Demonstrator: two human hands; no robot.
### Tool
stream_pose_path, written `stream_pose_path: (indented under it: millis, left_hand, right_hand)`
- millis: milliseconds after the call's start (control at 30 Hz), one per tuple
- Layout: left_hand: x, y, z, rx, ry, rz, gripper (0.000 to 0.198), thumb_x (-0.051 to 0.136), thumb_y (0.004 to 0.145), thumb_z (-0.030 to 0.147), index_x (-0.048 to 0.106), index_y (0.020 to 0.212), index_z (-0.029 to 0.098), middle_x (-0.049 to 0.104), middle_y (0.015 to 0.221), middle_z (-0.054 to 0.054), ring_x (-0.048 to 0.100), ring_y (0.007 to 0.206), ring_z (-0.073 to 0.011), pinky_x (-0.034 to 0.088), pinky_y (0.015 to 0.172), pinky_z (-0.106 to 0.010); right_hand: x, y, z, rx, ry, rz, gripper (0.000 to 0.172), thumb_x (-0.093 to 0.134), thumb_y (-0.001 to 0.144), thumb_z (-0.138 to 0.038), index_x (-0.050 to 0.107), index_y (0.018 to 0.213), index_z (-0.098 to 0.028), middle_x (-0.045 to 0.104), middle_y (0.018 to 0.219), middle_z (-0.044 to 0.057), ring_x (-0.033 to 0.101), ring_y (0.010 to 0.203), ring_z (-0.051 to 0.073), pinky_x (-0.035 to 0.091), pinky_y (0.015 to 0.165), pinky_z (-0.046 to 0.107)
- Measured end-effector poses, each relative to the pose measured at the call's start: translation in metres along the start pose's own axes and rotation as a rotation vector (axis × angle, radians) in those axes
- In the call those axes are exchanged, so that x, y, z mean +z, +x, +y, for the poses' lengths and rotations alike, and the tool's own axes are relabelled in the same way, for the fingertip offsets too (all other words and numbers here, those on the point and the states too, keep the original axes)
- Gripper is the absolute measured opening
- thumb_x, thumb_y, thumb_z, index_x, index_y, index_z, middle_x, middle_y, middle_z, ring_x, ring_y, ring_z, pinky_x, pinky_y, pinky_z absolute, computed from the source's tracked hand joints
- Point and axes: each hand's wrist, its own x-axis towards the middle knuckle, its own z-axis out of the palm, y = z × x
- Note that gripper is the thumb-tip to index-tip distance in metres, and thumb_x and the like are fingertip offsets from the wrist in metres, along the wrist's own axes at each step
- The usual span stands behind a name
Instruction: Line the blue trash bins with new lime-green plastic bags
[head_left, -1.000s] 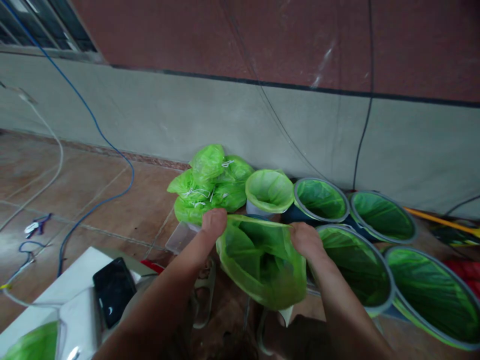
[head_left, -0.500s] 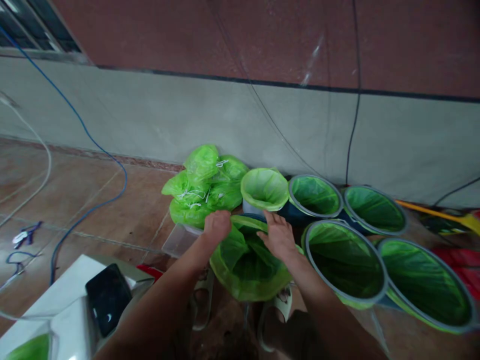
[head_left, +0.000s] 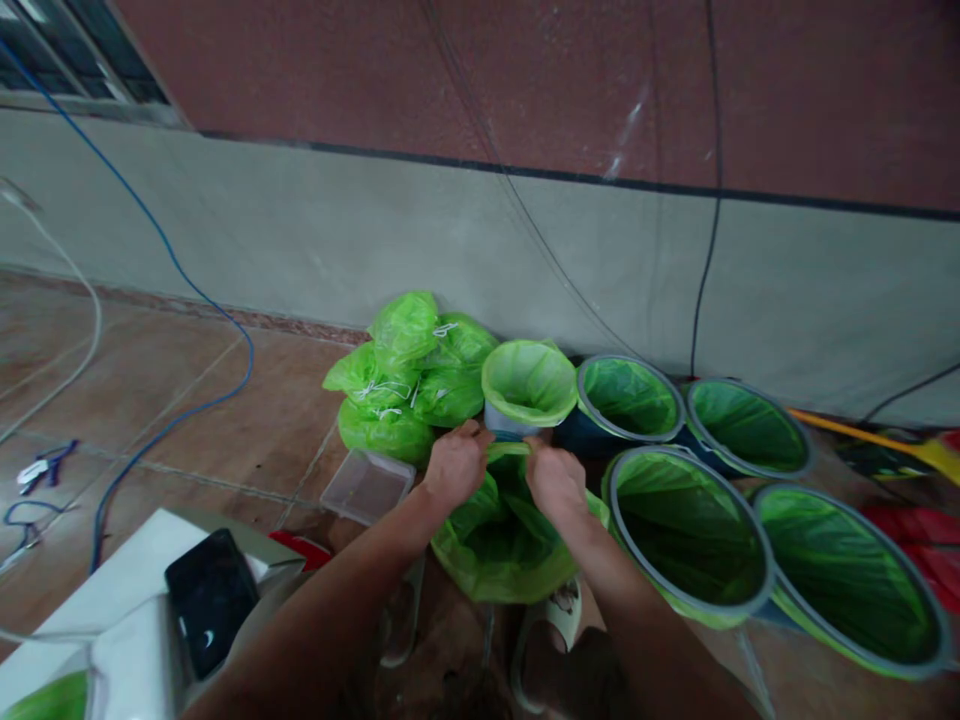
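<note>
A green plastic bag [head_left: 502, 575] lines a bin directly in front of me, its edge folded out over the rim. My left hand [head_left: 456, 465] is closed on the far edge of the bag, left of centre. On the same far edge, a short way to the right, my right hand [head_left: 553, 475] also grips the bag. Just beyond both hands stands a small pale bin [head_left: 497, 420] with a light green liner [head_left: 529, 383]. The bin under my hands is mostly hidden by the bag.
Right of me stand several lined bins with grey rims [head_left: 690, 605]. Tied green bags [head_left: 386, 430] are piled by the wall, near a clear plastic box [head_left: 367, 487]. A phone [head_left: 211, 600] rests on a white box [head_left: 135, 570] at left. A blue cable [head_left: 180, 415] crosses the floor.
Both hands have closed in on the far edge of the bag. My left hand moved right; the right hand's fingers, spread before, are now curled on the edge.
</note>
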Motion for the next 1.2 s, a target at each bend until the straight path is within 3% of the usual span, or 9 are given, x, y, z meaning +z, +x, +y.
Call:
stream_pose_path:
  millis: [200, 467, 667, 867, 933, 1067, 1200]
  left_hand:
    - [-0.006, 0.003, 0.002, -0.072, -0.005, -0.023, 0.026, 0.043, 0.087, 0.009, 0.059, 0.106, 0.018, 0.063, 0.108, -0.007, 0.062, 0.096, -0.0176, 0.048, 0.083, -0.027]
    - [-0.004, 0.007, -0.013, -0.25, 0.092, -0.044, 0.034, 0.038, 0.087, 0.005, 0.058, 0.113, 0.013, 0.064, 0.107, -0.014, 0.066, 0.095, -0.0208, 0.05, 0.077, -0.028]
    - [-0.008, 0.009, -0.041, -0.368, 0.131, -0.059, 0.036, 0.033, 0.09, 0.007, 0.066, 0.105, 0.01, 0.069, 0.099, -0.017, 0.067, 0.098, -0.0265, 0.052, 0.081, -0.035]
    - [-0.013, 0.01, -0.051, -0.405, 0.113, 0.01, 0.03, 0.043, 0.089, 0.015, 0.07, 0.102, 0.012, 0.069, 0.104, -0.016, 0.065, 0.102, -0.0266, 0.051, 0.086, -0.034]
    - [-0.012, 0.01, -0.047, -0.374, 0.101, 0.02, 0.032, 0.042, 0.089, 0.015, 0.069, 0.105, 0.012, 0.069, 0.103, -0.015, 0.064, 0.103, -0.0254, 0.049, 0.089, -0.033]
    - [-0.007, 0.011, -0.034, -0.302, 0.076, 0.004, 0.033, 0.041, 0.089, 0.016, 0.069, 0.106, 0.015, 0.07, 0.102, -0.013, 0.065, 0.102, -0.024, 0.048, 0.089, -0.031]
    - [-0.002, 0.011, -0.019, -0.26, 0.063, 0.008, 0.031, 0.042, 0.09, 0.021, 0.069, 0.104, 0.016, 0.071, 0.1, -0.011, 0.066, 0.098, -0.024, 0.05, 0.085, -0.031]
  right_hand:
    - [-0.004, 0.0, 0.003, 0.01, 0.017, -0.041, 0.04, 0.034, 0.096, -0.021, 0.06, 0.125, -0.021, 0.074, 0.095, 0.012, 0.069, 0.091, 0.024, 0.046, 0.079, 0.031]
    - [-0.012, 0.003, 0.016, 0.068, 0.05, -0.073, 0.04, 0.031, 0.096, -0.023, 0.065, 0.117, -0.023, 0.073, 0.097, 0.011, 0.068, 0.094, 0.024, 0.046, 0.079, 0.031]
    - [-0.008, 0.011, 0.049, 0.123, 0.015, -0.208, 0.033, 0.039, 0.093, -0.024, 0.071, 0.097, -0.015, 0.071, 0.103, 0.015, 0.066, 0.101, 0.026, 0.046, 0.079, 0.031]
    - [-0.01, 0.007, 0.085, 0.145, 0.013, -0.374, 0.033, 0.042, 0.091, -0.026, 0.071, 0.095, -0.011, 0.069, 0.108, 0.02, 0.064, 0.106, 0.028, 0.046, 0.081, 0.034]
    - [-0.01, 0.004, 0.081, 0.13, 0.021, -0.39, 0.035, 0.049, 0.088, -0.032, 0.067, 0.109, -0.011, 0.066, 0.117, 0.019, 0.061, 0.111, 0.029, 0.045, 0.085, 0.035]
    - [-0.005, 0.0, 0.048, 0.111, 0.005, -0.259, 0.077, 0.071, 0.074, -0.038, 0.041, 0.141, -0.015, 0.054, 0.134, 0.018, 0.053, 0.121, 0.033, 0.043, 0.093, 0.04]
    - [0.007, -0.002, 0.009, -0.05, 0.013, -0.118, 0.078, 0.068, 0.079, -0.037, 0.033, 0.145, -0.016, 0.052, 0.136, 0.016, 0.048, 0.125, 0.03, 0.039, 0.098, 0.04]
